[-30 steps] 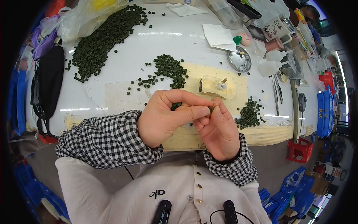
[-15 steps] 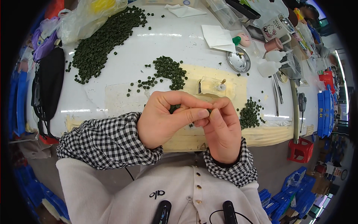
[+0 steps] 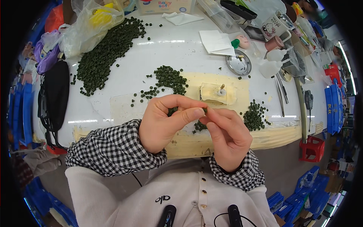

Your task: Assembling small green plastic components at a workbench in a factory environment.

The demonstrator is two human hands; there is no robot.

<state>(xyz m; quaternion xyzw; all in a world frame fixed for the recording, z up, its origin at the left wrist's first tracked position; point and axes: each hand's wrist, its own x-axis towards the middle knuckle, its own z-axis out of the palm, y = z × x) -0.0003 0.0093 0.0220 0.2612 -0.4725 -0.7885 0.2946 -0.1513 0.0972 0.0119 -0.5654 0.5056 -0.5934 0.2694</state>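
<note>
My left hand (image 3: 160, 123) is closed, thumb and forefinger pinching a small dark green piece (image 3: 205, 110). More dark green shows in the gap behind its thumb; whether that is in the hand or on the table I cannot tell. My right hand (image 3: 230, 140) meets it from the right, fingers bent and a fingertip against the piece. The right thumb lies below the forefinger, near the other fingers; anything between them is hidden. Beyond the hands, a small block with an upright peg (image 3: 222, 89) stands on a cream sheet (image 3: 193, 80). Partly behind my fingers lies a small green heap (image 3: 200, 126).
A large heap of dark green pieces (image 3: 100, 56) fills the far left, with a smaller heap (image 3: 169, 78) nearer the middle and another (image 3: 255, 117) at right. A round metal dish (image 3: 238, 65), tweezers (image 3: 279, 96), a mug (image 3: 275, 27) and a black pouch (image 3: 55, 98) lie around.
My right thumb has drawn down from the piece, and the right hand has shifted slightly right and down. My left hand keeps its pinch. The whole view has shifted a little.
</note>
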